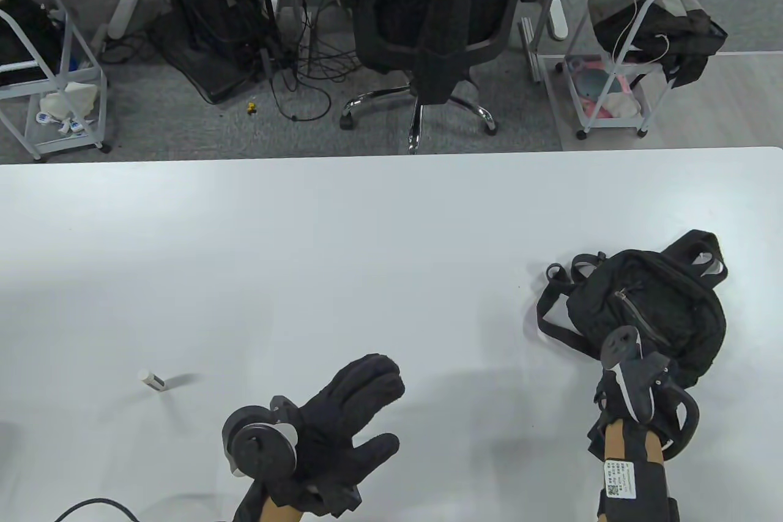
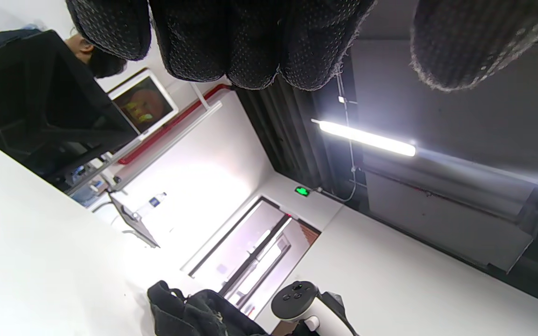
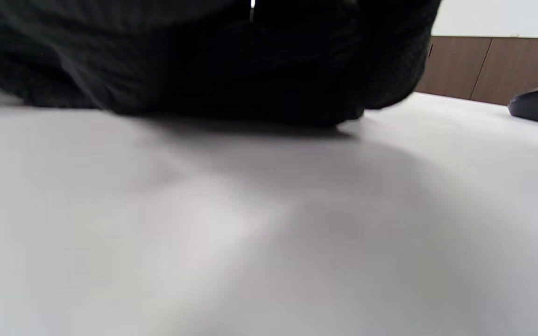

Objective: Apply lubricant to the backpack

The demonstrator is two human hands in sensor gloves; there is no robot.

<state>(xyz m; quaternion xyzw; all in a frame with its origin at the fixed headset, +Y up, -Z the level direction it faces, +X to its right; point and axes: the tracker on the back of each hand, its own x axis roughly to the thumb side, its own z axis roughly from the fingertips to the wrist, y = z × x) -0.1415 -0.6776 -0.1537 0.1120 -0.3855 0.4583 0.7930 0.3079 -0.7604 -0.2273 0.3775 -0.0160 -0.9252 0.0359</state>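
Note:
A black backpack (image 1: 654,302) lies on the white table (image 1: 342,253) at the right, zipper side up. My right hand (image 1: 633,372) is at the backpack's near edge; its tracker hides the fingers, so I cannot tell its grip. The right wrist view shows only a dark mass (image 3: 203,60) low over the table. My left hand (image 1: 388,409) hovers near the front middle, fingers spread and empty. A small white lubricant stick (image 1: 153,379) lies on the table to its left, apart from both hands. The left wrist view shows the backpack (image 2: 194,312) past my fingertips (image 2: 255,42).
A black office chair (image 1: 440,20), cable bundles and white wire carts (image 1: 618,81) stand on the floor beyond the table's far edge. A black cable (image 1: 92,507) lies at the front left corner.

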